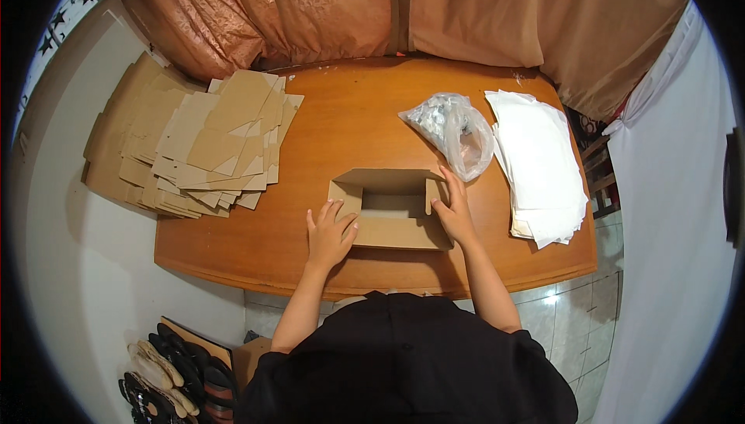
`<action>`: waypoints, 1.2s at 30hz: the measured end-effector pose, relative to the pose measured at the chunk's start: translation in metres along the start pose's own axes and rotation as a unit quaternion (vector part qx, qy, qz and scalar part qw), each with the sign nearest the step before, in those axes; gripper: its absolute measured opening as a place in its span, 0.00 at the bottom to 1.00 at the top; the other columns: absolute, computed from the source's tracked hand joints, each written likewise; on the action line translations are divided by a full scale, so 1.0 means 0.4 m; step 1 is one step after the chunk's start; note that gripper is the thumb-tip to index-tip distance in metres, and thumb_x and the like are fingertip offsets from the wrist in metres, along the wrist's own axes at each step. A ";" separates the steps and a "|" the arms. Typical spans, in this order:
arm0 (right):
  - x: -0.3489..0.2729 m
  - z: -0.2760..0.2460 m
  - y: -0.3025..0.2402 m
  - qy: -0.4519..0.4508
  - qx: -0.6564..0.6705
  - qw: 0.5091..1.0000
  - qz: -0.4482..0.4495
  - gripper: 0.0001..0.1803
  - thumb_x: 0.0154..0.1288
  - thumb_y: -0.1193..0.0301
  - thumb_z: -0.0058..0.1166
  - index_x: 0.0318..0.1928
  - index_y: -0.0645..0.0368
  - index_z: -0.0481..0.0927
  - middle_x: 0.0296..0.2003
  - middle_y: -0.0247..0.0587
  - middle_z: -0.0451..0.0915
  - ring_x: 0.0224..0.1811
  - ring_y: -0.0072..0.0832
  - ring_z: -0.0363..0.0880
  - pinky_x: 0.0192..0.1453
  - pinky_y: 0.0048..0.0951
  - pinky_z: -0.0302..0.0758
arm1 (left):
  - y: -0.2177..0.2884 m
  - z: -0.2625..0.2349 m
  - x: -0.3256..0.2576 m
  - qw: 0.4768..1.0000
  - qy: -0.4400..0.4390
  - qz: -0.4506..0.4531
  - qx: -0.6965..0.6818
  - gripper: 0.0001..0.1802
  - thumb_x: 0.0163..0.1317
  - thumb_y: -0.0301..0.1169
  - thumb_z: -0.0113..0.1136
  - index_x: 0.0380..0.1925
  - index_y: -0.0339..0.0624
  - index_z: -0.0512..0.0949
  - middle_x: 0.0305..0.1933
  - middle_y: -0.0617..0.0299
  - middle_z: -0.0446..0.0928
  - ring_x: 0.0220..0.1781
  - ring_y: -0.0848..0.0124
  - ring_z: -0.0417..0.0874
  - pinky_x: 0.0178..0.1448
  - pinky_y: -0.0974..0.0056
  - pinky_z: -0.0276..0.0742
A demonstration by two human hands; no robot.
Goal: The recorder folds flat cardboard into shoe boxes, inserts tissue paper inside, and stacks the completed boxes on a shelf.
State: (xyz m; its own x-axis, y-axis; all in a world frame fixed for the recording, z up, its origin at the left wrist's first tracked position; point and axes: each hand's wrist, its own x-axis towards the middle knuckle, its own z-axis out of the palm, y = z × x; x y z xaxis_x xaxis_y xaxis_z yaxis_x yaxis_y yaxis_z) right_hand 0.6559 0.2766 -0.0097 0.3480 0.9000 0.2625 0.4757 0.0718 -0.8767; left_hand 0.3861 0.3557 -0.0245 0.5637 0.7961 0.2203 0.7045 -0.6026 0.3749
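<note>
An open brown cardboard box point(400, 234) sits on the wooden table in front of me, its flaps spread outward and its inside showing nothing held in it. My left hand point(330, 238) rests on the box's left side flap with the fingers spread apart. On the opposite side, my right hand point(456, 208) holds the right edge, thumb toward the opening and fingers stretched along the outer side of the flap.
Flat cardboard pieces point(225, 140) lie piled on the table point(349, 113) at the left. A clear plastic bag point(454, 133) with silvery contents stands beyond the box. White sheets point(543, 164) are stacked at the right. Shoes point(182, 373) are at the lower left.
</note>
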 end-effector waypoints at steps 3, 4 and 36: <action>-0.012 0.015 0.009 0.018 -0.062 0.998 0.020 0.40 0.52 0.73 0.57 0.66 0.56 0.55 0.62 0.56 0.57 0.65 0.50 0.55 0.69 0.42 0.51 | -0.014 0.009 -0.009 0.999 0.014 0.001 -0.047 0.13 0.59 0.38 0.53 0.41 0.50 0.80 0.57 0.56 0.69 0.66 0.56 0.62 0.67 0.37 0.44; -0.017 0.019 0.012 0.017 -0.062 0.998 0.019 0.40 0.52 0.73 0.57 0.66 0.56 0.55 0.62 0.56 0.57 0.65 0.50 0.55 0.69 0.42 0.51 | -0.022 0.012 -0.008 0.999 0.014 0.000 -0.047 0.13 0.59 0.38 0.53 0.41 0.50 0.80 0.57 0.56 0.69 0.66 0.56 0.62 0.67 0.37 0.44; -0.030 0.041 -0.005 -0.030 -0.264 0.962 0.064 0.40 0.50 0.61 0.63 0.62 0.57 0.60 0.59 0.54 0.62 0.63 0.47 0.58 0.66 0.44 0.54 | 0.034 0.016 0.091 0.996 0.017 -0.076 0.036 0.37 0.49 0.41 0.66 0.61 0.52 0.63 0.66 0.49 0.57 0.70 0.51 0.55 0.71 0.45 0.48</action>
State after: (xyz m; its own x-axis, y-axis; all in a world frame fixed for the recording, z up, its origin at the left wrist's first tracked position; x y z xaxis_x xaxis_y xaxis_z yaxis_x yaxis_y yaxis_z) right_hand 0.6377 0.2727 -0.0176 0.3912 0.9112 0.1292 0.7813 -0.2547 -0.5699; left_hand 0.4190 0.3761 -0.0171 0.4340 0.8792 0.1964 0.8105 -0.4763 0.3409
